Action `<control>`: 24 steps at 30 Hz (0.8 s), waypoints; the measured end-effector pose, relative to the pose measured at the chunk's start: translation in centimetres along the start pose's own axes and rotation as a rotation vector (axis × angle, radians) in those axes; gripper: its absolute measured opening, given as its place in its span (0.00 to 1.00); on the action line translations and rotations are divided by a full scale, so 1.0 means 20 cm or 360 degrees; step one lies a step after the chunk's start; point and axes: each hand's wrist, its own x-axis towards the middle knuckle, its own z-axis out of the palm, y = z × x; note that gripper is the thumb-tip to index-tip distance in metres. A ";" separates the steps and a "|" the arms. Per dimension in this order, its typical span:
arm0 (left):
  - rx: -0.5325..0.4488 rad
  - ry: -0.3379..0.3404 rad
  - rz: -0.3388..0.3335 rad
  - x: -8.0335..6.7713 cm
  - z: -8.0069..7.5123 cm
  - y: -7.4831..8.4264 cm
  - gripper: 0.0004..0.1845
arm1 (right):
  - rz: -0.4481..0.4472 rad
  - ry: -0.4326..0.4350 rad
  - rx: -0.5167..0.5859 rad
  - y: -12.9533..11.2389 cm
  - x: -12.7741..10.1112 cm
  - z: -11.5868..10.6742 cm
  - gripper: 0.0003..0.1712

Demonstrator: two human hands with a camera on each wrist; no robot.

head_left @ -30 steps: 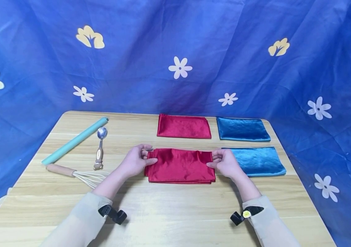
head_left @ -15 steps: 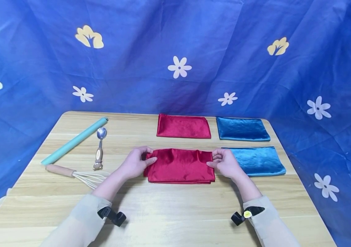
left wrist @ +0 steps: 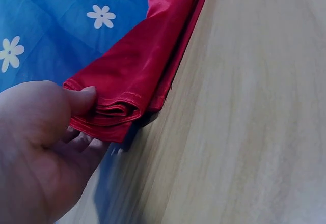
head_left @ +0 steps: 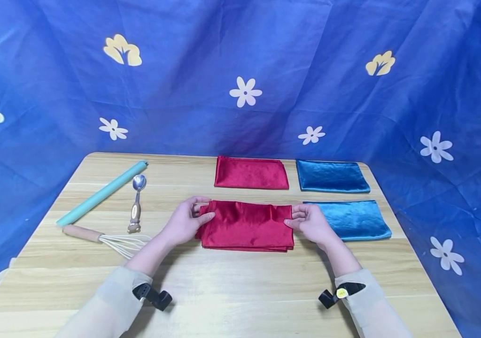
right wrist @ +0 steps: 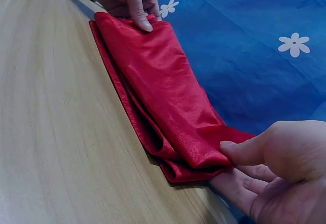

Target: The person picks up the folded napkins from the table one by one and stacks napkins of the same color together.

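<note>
Lifted a touch since a moment ago, the far edge of the folded red cloth (head_left: 246, 224) now sits slightly farther from the person, and both hands have crept that way with it; the near edge looks unchanged. To my eye that reads as a fold being carried over or squared up, not a cloth being taken off the table (head_left: 232, 291).

Closest to the person, the left hand (head_left: 185, 220) pinches the cloth's left end, thumb on top and fingers curled beneath the stacked layers, as the left wrist view shows plainly. At the other end the right hand (head_left: 310, 223) pinches the right end the same way, thumb pressed on the top layer. Between them the cloth lies mostly flat on the wood.

Just right of the right hand lies a folded blue cloth (head_left: 352, 219). Left of the left hand are a whisk (head_left: 109, 238), a spoon (head_left: 136, 202) and a pale green roll (head_left: 103, 192), possibly a mat. Beyond the hands lie a second red cloth (head_left: 251, 172) and a second blue cloth (head_left: 332, 176), then the flowered blue backdrop (head_left: 240, 70).
</note>
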 end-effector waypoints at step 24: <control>-0.0223 0.0104 -0.0191 0.04 -0.06 0.05 0.15 | 0.0027 0.0028 -0.0009 -0.08 0.04 -0.07 0.28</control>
